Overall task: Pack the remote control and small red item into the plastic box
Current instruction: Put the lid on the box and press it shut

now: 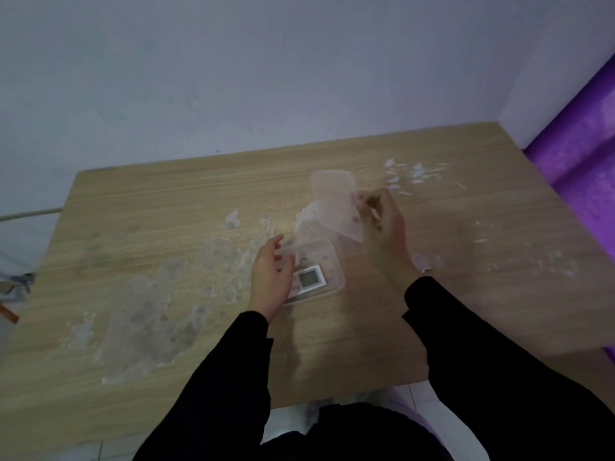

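A clear plastic box (334,261) sits on the wooden table (166,211) near the middle. Inside it lies a white remote control (309,279) with a grey screen facing up. My left hand (271,277) rests on the box's left edge, fingers curled over the rim and covering part of the remote. My right hand (382,224) holds the translucent lid (336,202) by its right edge, tilted up above and behind the box. The picture is blurred; no small red item can be made out.
White residue patches and flakes (412,174) are scattered over the table. A purple mat (579,134) stands at the right against the wall. An orange-handled object (10,314) lies at the far left edge.
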The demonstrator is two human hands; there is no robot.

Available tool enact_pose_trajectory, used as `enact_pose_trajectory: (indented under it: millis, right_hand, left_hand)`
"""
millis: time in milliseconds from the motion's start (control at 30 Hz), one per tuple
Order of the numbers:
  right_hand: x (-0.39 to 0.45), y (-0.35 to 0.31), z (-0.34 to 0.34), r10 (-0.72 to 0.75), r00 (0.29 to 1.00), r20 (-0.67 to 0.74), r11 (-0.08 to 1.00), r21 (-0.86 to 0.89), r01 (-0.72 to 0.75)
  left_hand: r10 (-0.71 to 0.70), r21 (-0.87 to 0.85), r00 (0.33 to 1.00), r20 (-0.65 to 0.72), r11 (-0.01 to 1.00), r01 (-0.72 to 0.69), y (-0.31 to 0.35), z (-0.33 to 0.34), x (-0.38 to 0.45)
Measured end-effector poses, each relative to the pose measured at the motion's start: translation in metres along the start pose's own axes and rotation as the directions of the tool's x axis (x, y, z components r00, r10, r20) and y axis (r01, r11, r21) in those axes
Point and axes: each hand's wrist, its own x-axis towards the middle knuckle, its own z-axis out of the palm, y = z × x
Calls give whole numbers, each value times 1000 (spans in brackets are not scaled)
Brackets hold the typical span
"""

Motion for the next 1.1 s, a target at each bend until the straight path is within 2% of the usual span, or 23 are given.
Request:
enact_pose_trajectory:
  millis: [100, 200, 300, 433, 533, 600, 733, 967, 1033, 1100]
  right_hand:
    - [5, -1, 3, 193, 981, 12, 928, 322, -187]
    - [0, 10, 6, 364, 929, 60, 844, 402, -356]
    - [-14, 29, 12, 468, 881, 61, 831, 309, -463]
    - [-32, 48, 24, 516, 856, 0, 856, -43, -516]
    - [-41, 52, 29, 481, 875, 61, 842, -311, -441]
    - [-47, 52, 31, 444, 890, 106, 841, -393, -373]
    - [-53, 53, 34, 393, 908, 145, 829, -484, -281]
    - [-50, 61, 32, 422, 889, 179, 811, -513, -281]
    - [-50, 60, 32, 315, 922, 225, 791, -600, -124]
    - [-49, 57, 35, 219, 918, 331, 748, -661, 60]
  left_hand:
    - [-124, -189, 991, -54, 976, 112, 7, -10, 0]
    - [-210, -282, 973, -95, 943, 176, 0, -16, 4]
    - [-179, -161, 973, -143, 975, 156, -11, -21, 2]
    - [-147, 67, 966, -212, 984, 165, -29, -25, -9]
    - [-123, 175, 966, -229, 970, 165, -41, -24, -15]
    - [-109, 225, 969, -223, 961, 160, -45, -24, -18]
    - [-143, 219, 966, -214, 957, 191, -46, -21, -22]
    - [-188, 174, 963, -192, 959, 222, -53, -17, -17]
    - [-203, 143, 961, -186, 962, 231, -55, -18, -19]
    - [-200, 115, 963, -180, 968, 222, -55, -19, -22]
